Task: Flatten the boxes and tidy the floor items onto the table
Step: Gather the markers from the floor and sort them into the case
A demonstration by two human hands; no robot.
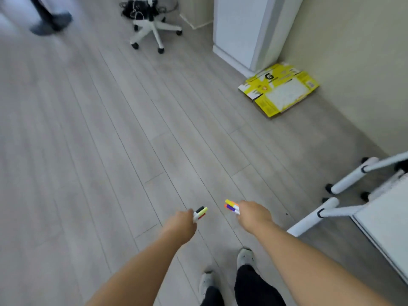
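Note:
My left hand [182, 221] grips a small bunch of markers [200, 212] with black, yellow and red caps pointing away from me. My right hand [254, 214] grips another bunch of markers [231, 206] with yellow, orange and purple caps pointing left. Both hands hang in front of me above the grey plank floor. A flattened yellow cardboard box [279, 89] lies on the floor by the wall at the upper right. The corner of a white table [384, 226] shows at the right edge.
White caster legs [344, 180] stick out beside the table. A white office chair base [154, 29] with tangled cables stands at the top. A white cabinet [249, 34] stands by the wall. Another person's feet [50, 21] are at the top left.

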